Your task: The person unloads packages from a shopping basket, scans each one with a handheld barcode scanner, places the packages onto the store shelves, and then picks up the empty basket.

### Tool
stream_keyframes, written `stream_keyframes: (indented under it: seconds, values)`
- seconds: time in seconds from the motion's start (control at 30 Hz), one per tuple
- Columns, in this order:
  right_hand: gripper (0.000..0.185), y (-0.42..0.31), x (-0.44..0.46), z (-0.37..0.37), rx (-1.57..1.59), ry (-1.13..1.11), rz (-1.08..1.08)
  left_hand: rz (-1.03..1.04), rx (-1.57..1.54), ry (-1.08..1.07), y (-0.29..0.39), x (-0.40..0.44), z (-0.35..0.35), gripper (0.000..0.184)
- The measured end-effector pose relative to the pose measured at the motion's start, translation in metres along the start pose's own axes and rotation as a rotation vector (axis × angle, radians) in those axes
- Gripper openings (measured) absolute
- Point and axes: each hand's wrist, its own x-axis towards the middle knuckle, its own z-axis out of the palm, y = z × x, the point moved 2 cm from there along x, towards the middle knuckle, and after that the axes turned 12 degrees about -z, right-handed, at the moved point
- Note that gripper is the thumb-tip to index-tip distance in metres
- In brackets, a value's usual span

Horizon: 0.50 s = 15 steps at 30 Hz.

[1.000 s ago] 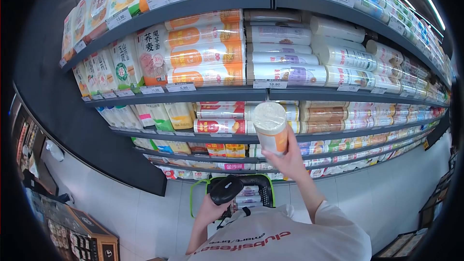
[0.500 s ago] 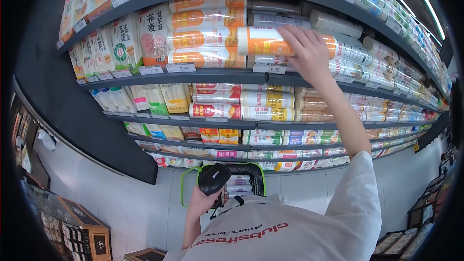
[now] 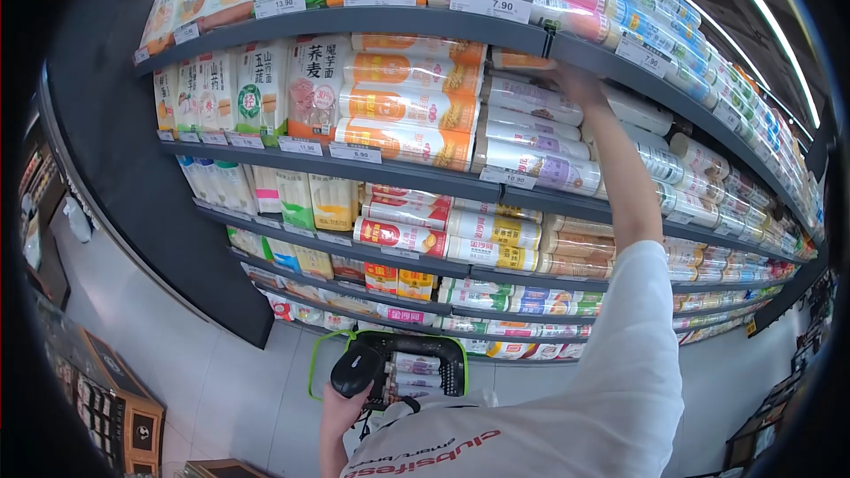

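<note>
Right hand (image 3: pixel 575 81) blurred, reaching into the tight space beneath the upper shelf board (image 3: pixel 425 21); cannot tell whether the fingers grip or have let go. Orange-banded noodle roll (image 3: pixel 518 60) shows just beside it, atop the stacked purple-label noodle rolls (image 3: pixel 540 166), its far end hidden. Good handling here, I judge: roll level, wrist low to clear the board, light pressure so the rolls below don't shift. Left hand (image 3: pixel 341 405) is wrapped round a black handheld scanner (image 3: pixel 355 370), near the black shopping basket (image 3: pixel 456 367); best held clear of its rim.
</note>
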Motion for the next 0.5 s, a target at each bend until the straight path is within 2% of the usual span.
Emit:
stream_keyframes:
  seconds: [0.07,0.13,0.17,0.23,0.27,0.33,0.37,0.43,0.5]
  values:
    - [0.053,-0.002,-0.005,0.01,0.095,-0.011,0.251,-0.005,0.013,0.024,-0.001,0.0,0.002,0.014]
    - [0.058,-0.001,-0.004,0.03,0.066,-0.031,0.324,0.048,-0.009,0.055,-0.001,0.001,0.006,0.013]
    - [0.066,0.015,0.001,0.058,-0.01,-0.042,0.271,0.038,-0.008,0.052,0.0,0.001,0.007,0.013]
    - [0.075,0.022,0.003,0.076,0.206,0.085,0.194,0.018,-0.011,0.044,0.002,0.0,0.011,0.013]
    - [0.077,0.028,0.001,0.083,0.497,0.224,0.173,0.01,-0.015,0.038,0.003,0.001,0.014,0.013]
    - [0.073,0.028,-0.001,0.081,0.755,0.211,0.225,-0.007,-0.01,0.025,0.005,0.0,0.017,0.013]
    - [0.068,0.033,0.003,0.075,0.716,0.065,0.291,-0.006,-0.008,0.022,0.007,-0.001,0.019,0.013]
    - [0.064,0.05,0.013,0.091,0.391,-0.047,0.265,-0.001,-0.004,0.018,0.012,-0.004,0.024,0.013]
    - [0.071,0.042,0.016,0.089,0.065,-0.087,0.326,0.004,0.042,0.034,0.011,-0.005,0.025,0.014]
